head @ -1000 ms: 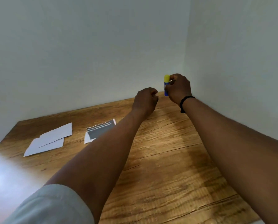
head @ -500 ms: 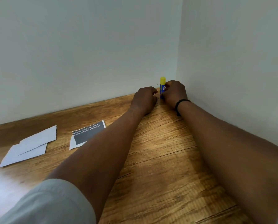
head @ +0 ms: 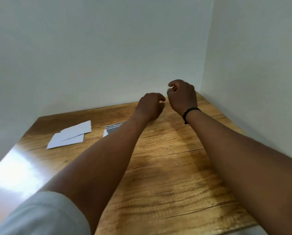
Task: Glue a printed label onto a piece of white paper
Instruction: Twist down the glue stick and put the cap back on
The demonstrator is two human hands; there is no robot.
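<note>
Both my hands are far out near the corner of the table (head: 167, 167). My left hand (head: 149, 105) is curled loose and empty, resting on the wood. My right hand (head: 181, 94) is lifted, fingers half bent (I can't tell if it holds anything). The printed label (head: 113, 128) lies off to my left — nearer my left arm, its long side slanting away. The white paper (head: 69, 135) lies further left.

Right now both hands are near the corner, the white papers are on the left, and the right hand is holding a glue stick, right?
Not quite. The head view shows the right hand curled with no glue stick visible. The left hand is beside it near the corner, and the white papers lie on the left.
</note>
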